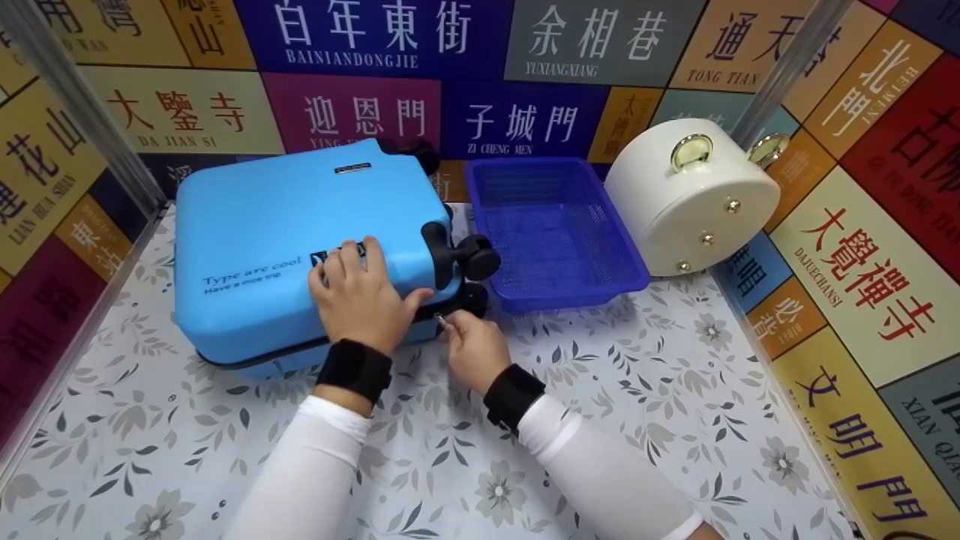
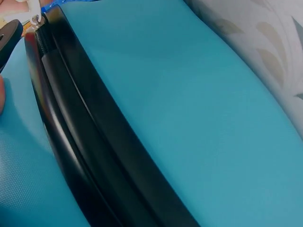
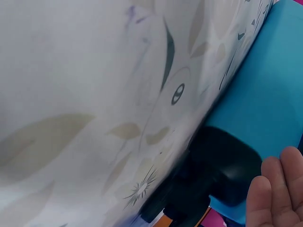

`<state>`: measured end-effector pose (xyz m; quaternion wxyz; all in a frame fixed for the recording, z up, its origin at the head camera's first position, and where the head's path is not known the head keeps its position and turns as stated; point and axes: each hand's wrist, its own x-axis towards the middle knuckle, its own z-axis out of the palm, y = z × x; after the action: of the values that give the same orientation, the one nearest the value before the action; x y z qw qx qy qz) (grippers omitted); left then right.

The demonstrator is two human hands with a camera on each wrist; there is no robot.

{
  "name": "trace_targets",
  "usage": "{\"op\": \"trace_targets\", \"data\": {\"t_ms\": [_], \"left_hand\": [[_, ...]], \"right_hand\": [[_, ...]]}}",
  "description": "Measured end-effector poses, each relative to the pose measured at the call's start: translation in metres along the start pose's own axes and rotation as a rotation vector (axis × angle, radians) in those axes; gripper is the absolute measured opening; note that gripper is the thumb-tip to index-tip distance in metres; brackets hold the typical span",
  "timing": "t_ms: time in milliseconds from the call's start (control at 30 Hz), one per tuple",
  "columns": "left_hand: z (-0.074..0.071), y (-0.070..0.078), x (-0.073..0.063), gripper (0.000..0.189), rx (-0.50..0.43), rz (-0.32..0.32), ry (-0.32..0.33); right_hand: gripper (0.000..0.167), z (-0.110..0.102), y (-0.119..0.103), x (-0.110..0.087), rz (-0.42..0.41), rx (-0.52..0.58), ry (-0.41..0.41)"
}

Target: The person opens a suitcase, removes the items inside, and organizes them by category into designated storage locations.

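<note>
A bright blue hard-shell suitcase (image 1: 247,217) lies flat on the table, its black wheels (image 1: 478,257) toward the right. My left hand (image 1: 360,292) rests on its top face by the near edge, fingers spread over a small black label and thumb pointing right. At the near right corner, my right hand (image 1: 474,349) pinches a metal zipper pull (image 1: 441,319) between thumb and fingers. In the left wrist view, the black zipper seam (image 2: 90,113) runs along the suitcase side up to the pull. The right wrist view shows curled fingers (image 3: 279,189) beside a black wheel housing (image 3: 227,161).
Right of the suitcase stands a blue-purple plastic basket (image 1: 562,292). Beyond it sits a cream rounded case (image 1: 675,195) with gold fittings. The table (image 1: 600,390) has a leaf-patterned cover, and panels with printed characters (image 1: 360,37) enclose its back and sides.
</note>
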<state>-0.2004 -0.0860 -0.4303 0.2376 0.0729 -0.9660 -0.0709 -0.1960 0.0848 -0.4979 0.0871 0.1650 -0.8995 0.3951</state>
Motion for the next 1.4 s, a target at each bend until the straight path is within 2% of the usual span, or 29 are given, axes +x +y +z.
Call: {"op": "trace_targets", "data": {"t_ms": [267,433,533,700,833,900,1033,1100,1167,1233,1400], "left_hand": [[0.001,0.009,0.003,0.112,0.004,-0.018,-0.01],[0.001,0.013,0.003,0.112,-0.007,-0.019,-0.019],[0.001,0.014,0.003,0.112,-0.001,-0.024,-0.023],[-0.002,0.017,0.003,0.113,-0.035,-0.039,-0.054],[-0.005,0.019,0.006,0.113,-0.05,-0.043,-0.072],[-0.006,0.02,0.008,0.111,-0.039,-0.023,-0.079],[-0.009,0.025,0.013,0.104,-0.001,0.071,-0.118],[-0.009,0.03,0.017,0.1,0.013,0.121,-0.145],[-0.01,0.036,0.023,0.099,0.026,0.152,-0.179],[-0.011,0.041,0.029,0.098,0.035,0.167,-0.217],[-0.011,0.054,0.041,0.088,0.066,0.181,-0.278]], "right_hand": [[0.014,0.004,-0.006,-0.001,0.018,-0.02,-0.004],[0.015,0.008,-0.009,-0.002,-0.009,-0.043,0.006],[0.015,0.007,-0.008,-0.002,-0.015,-0.032,-0.016],[0.018,-0.005,-0.001,-0.002,-0.042,-0.024,-0.083],[0.021,-0.023,0.009,0.001,-0.06,-0.036,-0.038],[0.022,-0.034,0.013,0.005,-0.053,-0.028,0.014],[0.023,-0.056,0.02,0.016,-0.096,-0.038,0.156],[0.023,-0.068,0.024,0.023,-0.137,-0.085,0.217],[0.024,-0.079,0.029,0.03,-0.152,-0.142,0.238],[0.029,-0.088,0.036,0.036,-0.143,-0.205,0.22],[0.052,-0.095,0.051,0.04,-0.057,-0.305,0.078]]}}
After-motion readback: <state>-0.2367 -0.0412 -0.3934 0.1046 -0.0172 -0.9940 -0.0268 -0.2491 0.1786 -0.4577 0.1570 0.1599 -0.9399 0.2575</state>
